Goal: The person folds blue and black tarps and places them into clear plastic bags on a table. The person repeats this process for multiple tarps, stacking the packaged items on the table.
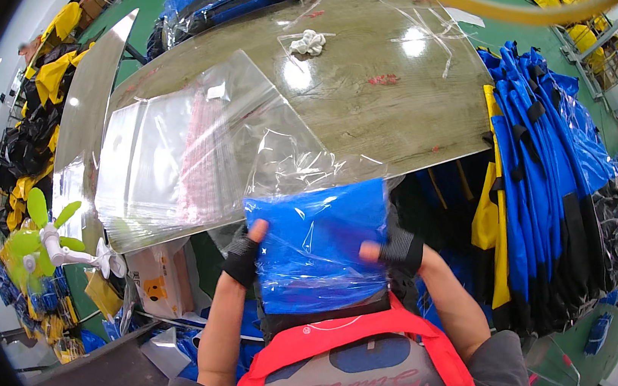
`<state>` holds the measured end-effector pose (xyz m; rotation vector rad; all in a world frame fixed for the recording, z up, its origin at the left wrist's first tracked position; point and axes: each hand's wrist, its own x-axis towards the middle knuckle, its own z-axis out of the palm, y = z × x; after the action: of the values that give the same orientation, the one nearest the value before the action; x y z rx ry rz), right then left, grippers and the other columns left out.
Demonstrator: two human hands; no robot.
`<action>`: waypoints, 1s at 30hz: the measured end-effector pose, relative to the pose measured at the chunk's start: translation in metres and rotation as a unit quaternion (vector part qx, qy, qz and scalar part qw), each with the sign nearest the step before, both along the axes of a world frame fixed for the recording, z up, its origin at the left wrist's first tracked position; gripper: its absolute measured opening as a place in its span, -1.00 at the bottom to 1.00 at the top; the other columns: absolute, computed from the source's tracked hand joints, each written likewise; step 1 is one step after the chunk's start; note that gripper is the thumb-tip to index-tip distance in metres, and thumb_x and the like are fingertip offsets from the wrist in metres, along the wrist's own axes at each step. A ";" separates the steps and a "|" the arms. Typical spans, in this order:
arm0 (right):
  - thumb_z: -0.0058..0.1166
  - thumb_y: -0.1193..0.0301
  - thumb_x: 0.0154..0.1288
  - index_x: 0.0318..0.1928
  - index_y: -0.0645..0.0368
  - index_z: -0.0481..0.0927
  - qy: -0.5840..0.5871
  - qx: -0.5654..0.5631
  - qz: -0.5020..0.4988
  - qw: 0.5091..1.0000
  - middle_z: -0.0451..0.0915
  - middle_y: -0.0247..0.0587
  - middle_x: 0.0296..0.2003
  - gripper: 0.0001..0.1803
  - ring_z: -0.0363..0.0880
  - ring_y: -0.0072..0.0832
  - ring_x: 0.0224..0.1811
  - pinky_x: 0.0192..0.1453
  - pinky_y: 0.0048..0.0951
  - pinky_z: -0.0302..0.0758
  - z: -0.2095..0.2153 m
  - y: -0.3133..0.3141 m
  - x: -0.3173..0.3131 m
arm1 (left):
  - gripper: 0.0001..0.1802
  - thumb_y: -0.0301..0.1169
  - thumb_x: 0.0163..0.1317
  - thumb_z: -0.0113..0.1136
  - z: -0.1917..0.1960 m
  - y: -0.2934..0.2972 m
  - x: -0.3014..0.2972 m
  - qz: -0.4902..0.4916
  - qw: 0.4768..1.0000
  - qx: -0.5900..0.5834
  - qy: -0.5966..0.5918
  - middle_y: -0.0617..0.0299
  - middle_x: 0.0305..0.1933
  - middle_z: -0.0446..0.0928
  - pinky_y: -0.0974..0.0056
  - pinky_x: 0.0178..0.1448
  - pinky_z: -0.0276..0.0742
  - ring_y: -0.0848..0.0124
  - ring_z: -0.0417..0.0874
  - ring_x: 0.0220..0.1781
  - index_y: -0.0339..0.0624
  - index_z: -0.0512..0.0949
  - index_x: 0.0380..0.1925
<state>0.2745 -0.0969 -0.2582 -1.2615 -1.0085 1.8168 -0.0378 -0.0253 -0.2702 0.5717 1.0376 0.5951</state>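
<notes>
A folded blue garment in a clear plastic bag (320, 232) is held up in front of my body, by the near edge of the table. My left hand (245, 250), in a dark fingerless glove, grips its left side with the thumb on top. On its right side my right hand (394, 250), gloved the same way, holds on, its thumb slightly blurred. The bag's loose transparent end (290, 156) spreads over the table beyond the blue cloth. My other fingers are hidden beneath the package.
A stack of clear plastic bags (164, 161) lies on the table (386, 118), with a crumpled white wad (308, 43) farther back. Blue and black garments (546, 182) hang at the right. A green fan (49, 232) stands at the left. Bagged blue goods (224, 0) are piled at the far edge.
</notes>
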 end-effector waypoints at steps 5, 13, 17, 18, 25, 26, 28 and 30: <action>0.38 0.07 0.07 0.20 0.27 0.43 0.057 0.020 -0.140 0.988 0.56 -0.08 0.05 -0.22 0.54 -0.32 0.08 0.16 -0.29 0.49 -0.002 -0.005 -0.016 | -0.11 0.01 0.06 0.38 -0.020 -0.054 -0.004 -0.046 0.994 0.092 0.035 0.05 0.23 0.44 0.09 0.27 0.45 0.21 0.52 0.17 -0.23 0.27 0.29; 0.30 0.25 0.19 0.43 0.21 0.07 0.049 -0.034 -0.099 0.993 0.24 -0.03 0.35 -0.09 0.23 -0.28 0.37 0.43 -0.32 0.18 -0.053 -0.134 -0.022 | -0.01 0.01 0.00 0.45 -0.036 -0.118 -0.036 -0.074 0.996 0.058 0.005 0.10 0.27 0.36 0.15 0.31 0.36 0.27 0.41 0.25 -0.24 0.20 0.32; 0.41 0.17 0.06 0.46 0.25 -0.03 -0.141 0.160 -0.181 0.960 0.23 -0.01 0.36 0.11 0.20 -0.24 0.40 0.44 -0.27 0.14 -0.021 -0.074 -0.013 | -0.12 -0.09 -0.10 0.55 -0.008 -0.074 -0.004 -0.095 0.965 0.229 0.082 0.11 0.11 0.51 0.14 0.23 0.43 0.25 0.51 0.15 -0.27 0.37 0.17; 0.42 0.15 0.04 0.45 0.24 0.03 0.101 0.134 -0.293 0.941 0.29 -0.06 0.31 0.09 0.28 -0.30 0.34 0.40 -0.27 0.21 0.017 -0.049 -0.026 | -0.16 -0.09 -0.08 0.54 -0.010 -0.063 0.009 -0.037 0.967 0.244 0.068 0.11 0.09 0.52 0.15 0.22 0.43 0.26 0.52 0.12 -0.26 0.39 0.15; 0.41 0.40 0.02 0.13 0.22 0.45 -0.036 0.303 -0.179 0.935 0.57 -0.24 -0.02 -0.36 0.51 -0.47 0.06 0.22 -0.38 0.40 0.086 0.042 0.005 | -0.64 -0.04 0.13 0.28 0.011 -0.012 0.072 -0.273 0.712 0.542 0.353 0.03 -0.12 0.59 0.05 0.09 0.47 0.08 0.59 -0.01 -0.06 0.65 -0.25; 0.45 0.47 -0.05 0.10 0.18 0.41 -0.195 0.406 -0.203 0.869 0.54 -0.24 -0.04 -0.33 0.53 -0.46 0.01 0.18 -0.39 0.43 0.095 0.045 0.006 | -0.68 -0.03 0.16 0.21 0.033 -0.005 0.076 -0.456 0.603 0.512 0.408 -0.02 -0.17 0.60 0.04 0.03 0.48 0.02 0.60 -0.04 -0.01 0.70 -0.37; 0.50 0.45 -0.15 0.09 0.17 0.37 -0.056 0.335 -0.170 0.925 0.51 -0.17 -0.01 -0.25 0.52 -0.40 0.02 0.17 -0.33 0.45 0.083 0.053 0.017 | -0.61 -0.01 0.12 0.30 0.094 0.005 0.068 -0.311 0.631 0.617 0.354 0.04 -0.31 0.58 0.03 0.02 0.47 0.05 0.59 -0.13 -0.10 0.60 -0.31; 0.51 0.42 -0.19 0.06 0.16 0.40 -0.070 0.320 -0.142 0.934 0.51 -0.13 -0.02 -0.26 0.52 -0.32 0.02 0.15 -0.28 0.46 0.070 0.052 0.025 | -0.52 0.02 0.06 0.33 0.131 0.036 0.072 -0.191 0.530 0.749 0.350 0.05 -0.27 0.59 0.02 -0.02 0.49 0.05 0.61 -0.14 -0.07 0.58 -0.15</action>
<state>0.2992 -0.0450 -0.1885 -1.0577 -1.2842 1.0547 0.0340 0.0109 -0.1395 2.7127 0.8081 0.7779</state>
